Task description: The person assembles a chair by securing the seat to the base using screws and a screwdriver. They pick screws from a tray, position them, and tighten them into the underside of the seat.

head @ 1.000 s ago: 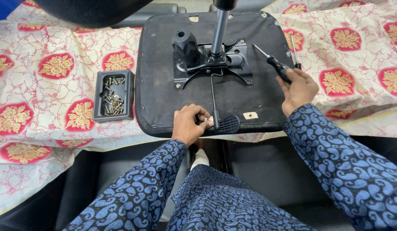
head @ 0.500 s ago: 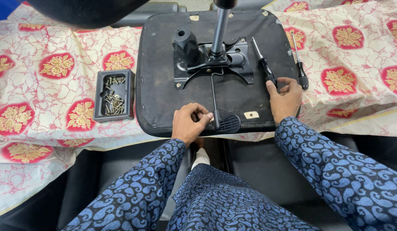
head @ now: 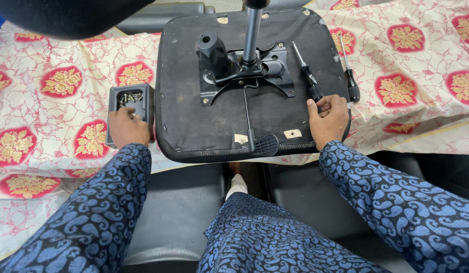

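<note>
The left hand (head: 127,127) reaches into the small black tray of screws (head: 129,101), fingertips hidden, so whether it pinches one I cannot tell; a hasty pull risks tipping the tray. On the upturned chair seat (head: 214,131), the right hand (head: 329,119) curls around the black screwdriver handle (head: 313,87), whose loose grip could let it roll against the second screwdriver (head: 351,88) just beside.

The scene is viewed from a single camera worn on the head, aimed steeply downward and forward over the lap. The patterned sleeves fill the lower frame, seen very near. The upturned chair seat (head: 254,121) is centred at arm's reach, with the flowered cloth (head: 52,101) spread to both sides. No second view is provided, so nothing is shared.
</note>
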